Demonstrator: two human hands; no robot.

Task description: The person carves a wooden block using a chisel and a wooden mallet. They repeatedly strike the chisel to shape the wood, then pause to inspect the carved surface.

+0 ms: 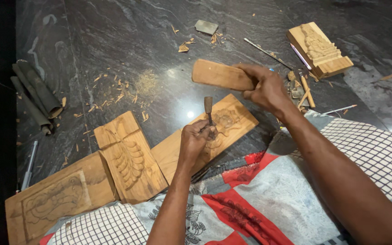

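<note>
My left hand (196,138) grips a wooden-handled chisel (208,108) upright, its tip on a carved wooden panel (234,119) lying on the dark stone floor. My right hand (265,86) holds a flat wooden mallet (218,75) raised above the chisel's handle, apart from it. The panel shows a half-cut relief under the chisel. My legs are covered by a checked and red patterned cloth (268,199).
Two more carved panels (130,156) (55,197) lie to the left. A carved block (319,49) and several chisels (306,88) lie at the upper right. Rolled dark sheets (37,95) rest at the left. Wood chips (114,93) litter the floor.
</note>
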